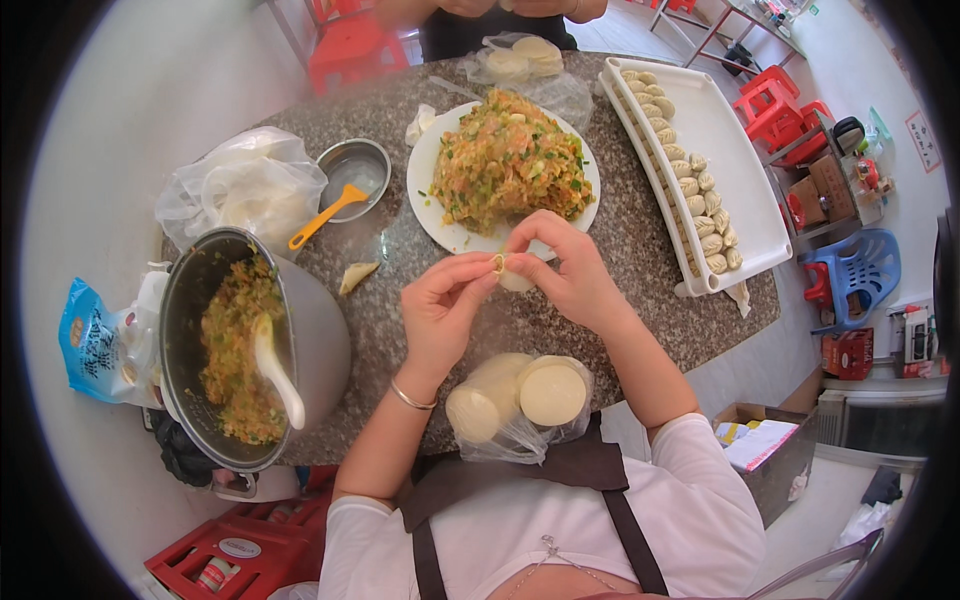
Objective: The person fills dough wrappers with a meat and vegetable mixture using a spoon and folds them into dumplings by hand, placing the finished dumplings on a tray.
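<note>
Between my two hands, just below a heaped plate, is a small dumpling wrapper (516,280), its edge pinched. My left hand (450,300) grips its left end with thumb and fingertips. My right hand (559,270) holds the other side the same way. Chopped filling (510,165) is piled on the white plate (426,217). Two stacks of round wrappers (553,391) in clear plastic lie near my body. On the right, rows of pleated dumplings (705,225) fill the left part of a white tray (742,180). A folded piece of dough (358,277) lies left of my hands.
A large metal pot (319,352) with filling and a white spoon (277,371) stands at left. Behind it are a steel bowl (367,169), an orange spatula (328,217) and a plastic bag (247,180). Across the speckled table (337,105), another person's hands work near more wrappers (534,52).
</note>
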Available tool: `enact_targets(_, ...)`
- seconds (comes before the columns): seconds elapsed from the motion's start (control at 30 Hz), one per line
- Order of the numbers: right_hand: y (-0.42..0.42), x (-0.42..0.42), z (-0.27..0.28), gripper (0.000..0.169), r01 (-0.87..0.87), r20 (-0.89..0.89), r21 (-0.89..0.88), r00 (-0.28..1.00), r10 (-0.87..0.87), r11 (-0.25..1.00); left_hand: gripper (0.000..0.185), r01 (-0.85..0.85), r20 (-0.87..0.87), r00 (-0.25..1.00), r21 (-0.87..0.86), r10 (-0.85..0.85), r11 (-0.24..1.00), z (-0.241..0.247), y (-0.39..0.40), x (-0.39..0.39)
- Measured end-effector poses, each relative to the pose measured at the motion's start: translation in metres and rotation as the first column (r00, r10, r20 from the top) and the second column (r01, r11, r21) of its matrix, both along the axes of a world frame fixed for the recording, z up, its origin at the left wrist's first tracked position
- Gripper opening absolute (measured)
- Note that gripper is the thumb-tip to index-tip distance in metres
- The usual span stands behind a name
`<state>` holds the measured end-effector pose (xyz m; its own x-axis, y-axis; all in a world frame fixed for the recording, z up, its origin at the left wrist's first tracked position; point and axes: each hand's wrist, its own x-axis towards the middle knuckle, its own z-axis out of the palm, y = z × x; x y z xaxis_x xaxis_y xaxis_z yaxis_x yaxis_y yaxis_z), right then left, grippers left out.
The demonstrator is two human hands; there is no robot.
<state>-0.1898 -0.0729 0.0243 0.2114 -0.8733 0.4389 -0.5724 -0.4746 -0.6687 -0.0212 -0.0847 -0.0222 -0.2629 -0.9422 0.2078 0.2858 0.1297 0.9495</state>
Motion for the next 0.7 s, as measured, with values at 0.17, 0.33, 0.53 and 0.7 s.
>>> enact_targets(0.17, 0.002, 0.005, -0.005, 0.01, 0.011, 0.015, -0.038, 1.0, -0.011, 0.999, 0.012, -0.015, -0.014, 1.0, -0.019, 0.015, 1.0, 0.0, 0.001, -0.002)
enact_targets(0.33, 0.003, 0.007, -0.003, 0.008, -0.014, -0.014, -0.107, 1.0, 0.013, 0.994, 0.013, -0.045, -0.037, 0.998, 0.116, 0.049, 0.992, 0.008, 0.004, -0.002)
enact_targets(0.53, 0.004, 0.009, 0.001, 0.007, 0.065, -0.121, 0.023, 0.991, -0.062, 0.998, 0.014, -0.04, -0.031, 0.999, 0.054, 0.042, 0.998, -0.003, -0.002, -0.001)
enact_targets(0.7, 0.002, 0.007, 0.002, 0.008, 0.012, -0.056, -0.01, 0.998, -0.013, 1.0, 0.013, -0.007, 0.049, 0.999, -0.063, 0.01, 0.998, -0.004, -0.003, 0.001)
